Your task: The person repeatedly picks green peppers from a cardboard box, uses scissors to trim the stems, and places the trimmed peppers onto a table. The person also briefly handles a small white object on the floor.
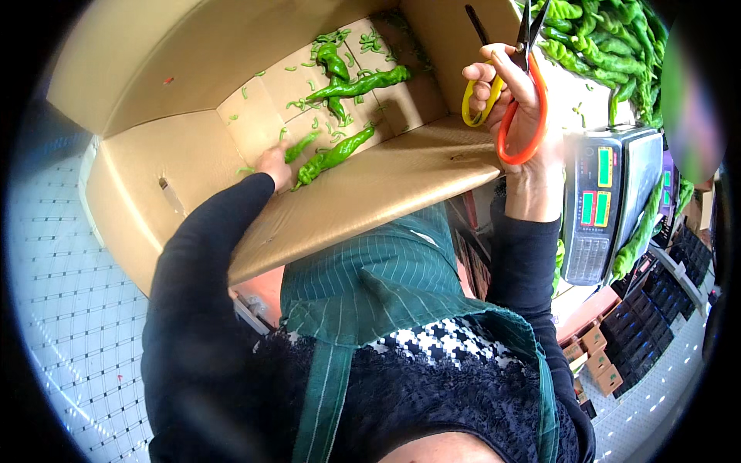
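Observation:
My right hand (512, 95) holds scissors (539, 110) with one yellow and one red-orange handle loop, blades pointing up over the edge of a deep cardboard box (347, 214). Down inside the box, my left hand (277, 165) is at the near end of a green pepper (302, 146); its fingertips are partly hidden, so a grip on it is unclear. Another green pepper (336, 157) lies just right of that hand. Farther in, a long pepper (362, 85) lies across a curled one (333, 61). Small cut green stems (370, 41) are scattered over the box floor.
A heap of green peppers (608, 46) lies at the upper right. Below it stands a digital scale (596, 202), with a long pepper (637, 231) on its right side. Black crates (642, 324) and small cardboard boxes (599, 359) stand on the floor at the lower right.

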A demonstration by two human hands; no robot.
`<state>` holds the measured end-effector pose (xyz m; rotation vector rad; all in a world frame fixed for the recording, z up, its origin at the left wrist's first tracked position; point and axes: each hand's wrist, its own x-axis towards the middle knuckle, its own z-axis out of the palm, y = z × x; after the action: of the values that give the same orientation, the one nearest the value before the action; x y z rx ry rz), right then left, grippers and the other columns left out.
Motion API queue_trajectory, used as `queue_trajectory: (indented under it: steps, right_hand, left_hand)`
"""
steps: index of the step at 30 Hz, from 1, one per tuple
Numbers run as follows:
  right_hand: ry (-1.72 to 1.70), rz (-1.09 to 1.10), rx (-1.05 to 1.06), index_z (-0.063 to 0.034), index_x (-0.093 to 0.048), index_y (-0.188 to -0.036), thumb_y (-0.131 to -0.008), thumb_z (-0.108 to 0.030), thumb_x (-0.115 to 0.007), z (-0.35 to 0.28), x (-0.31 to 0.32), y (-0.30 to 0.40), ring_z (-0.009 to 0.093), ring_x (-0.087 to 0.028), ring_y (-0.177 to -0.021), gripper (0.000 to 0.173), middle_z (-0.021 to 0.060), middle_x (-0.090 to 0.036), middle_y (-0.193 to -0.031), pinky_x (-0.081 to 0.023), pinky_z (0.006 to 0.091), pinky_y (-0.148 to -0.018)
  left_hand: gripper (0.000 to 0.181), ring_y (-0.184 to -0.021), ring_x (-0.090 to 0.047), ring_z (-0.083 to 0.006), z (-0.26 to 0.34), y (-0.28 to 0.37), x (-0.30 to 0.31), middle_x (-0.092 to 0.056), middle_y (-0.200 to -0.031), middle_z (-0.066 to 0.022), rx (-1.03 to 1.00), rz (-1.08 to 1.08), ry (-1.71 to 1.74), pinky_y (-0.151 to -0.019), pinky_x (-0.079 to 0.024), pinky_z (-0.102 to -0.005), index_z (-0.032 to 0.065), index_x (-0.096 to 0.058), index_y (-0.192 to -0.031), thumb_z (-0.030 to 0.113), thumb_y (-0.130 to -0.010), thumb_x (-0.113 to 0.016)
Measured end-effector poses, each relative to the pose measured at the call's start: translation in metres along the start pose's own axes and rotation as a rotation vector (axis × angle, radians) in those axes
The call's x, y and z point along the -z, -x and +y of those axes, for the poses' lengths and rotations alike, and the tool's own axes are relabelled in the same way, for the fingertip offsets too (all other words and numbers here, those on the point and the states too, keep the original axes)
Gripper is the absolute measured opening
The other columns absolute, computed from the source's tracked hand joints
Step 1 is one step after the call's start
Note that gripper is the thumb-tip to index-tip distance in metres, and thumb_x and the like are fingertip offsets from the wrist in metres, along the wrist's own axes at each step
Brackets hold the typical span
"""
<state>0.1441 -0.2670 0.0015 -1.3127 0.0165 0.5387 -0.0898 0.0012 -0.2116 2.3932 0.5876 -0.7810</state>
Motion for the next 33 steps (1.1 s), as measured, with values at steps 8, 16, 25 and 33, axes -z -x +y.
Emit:
queue_trajectory:
  steps: [8, 16, 25, 33]
  right_hand:
    - [0.036, -0.008, 0.006, -0.0024, -0.056, -0.102, -0.087, -0.024, -0.062, 0.001, -0.003, -0.002, 0.011, -0.054, -0.059, 0.027, 0.0128, -0.064, -0.079, -0.043, 0.0214, -0.053]
    - [0.031, 0.017, -0.012, -0.0043, -0.055, -0.1, -0.086, -0.023, -0.064, -0.004, -0.006, 0.001, 0.009, -0.054, -0.057, 0.025, 0.011, -0.065, -0.079, -0.042, 0.0191, -0.05]
    - [0.02, -0.033, -0.033, -0.006, -0.054, -0.098, -0.084, -0.029, -0.068, -0.004, -0.006, 0.001, 0.008, -0.053, -0.06, 0.03, 0.0093, -0.063, -0.08, -0.043, 0.0202, -0.055]
    - [0.048, -0.04, -0.052, -0.0044, -0.053, -0.101, -0.084, -0.03, -0.068, -0.006, -0.007, 0.003, 0.008, -0.053, -0.06, 0.034, 0.0102, -0.063, -0.081, -0.043, 0.0203, -0.055]
  left_hand:
    - [0.037, -0.098, -0.06, -0.0366, 0.095, -0.036, -0.005, -0.06, -0.103, -0.0232, -0.256, -0.117, -0.211, -0.082, -0.049, -0.0428, 0.0, -0.053, -0.107, 0.009, -0.072, -0.058]
    - [0.03, -0.094, -0.064, -0.0285, 0.11, -0.063, -0.023, -0.066, -0.097, -0.0158, -0.146, -0.19, -0.36, -0.084, -0.051, -0.0382, 0.006, -0.066, -0.091, 0.021, -0.066, -0.067]
    - [0.034, -0.092, -0.06, -0.0332, 0.093, -0.039, 0.046, -0.062, -0.09, -0.0181, -0.381, -0.315, -0.461, -0.081, -0.049, -0.041, 0.0034, -0.067, -0.083, 0.022, -0.055, -0.073]
    - [0.022, -0.113, -0.047, -0.0223, 0.041, -0.088, 0.078, -0.048, -0.125, -0.0114, -0.561, -0.016, -1.088, -0.086, -0.043, -0.0369, 0.0066, -0.07, -0.093, 0.016, -0.077, -0.057]
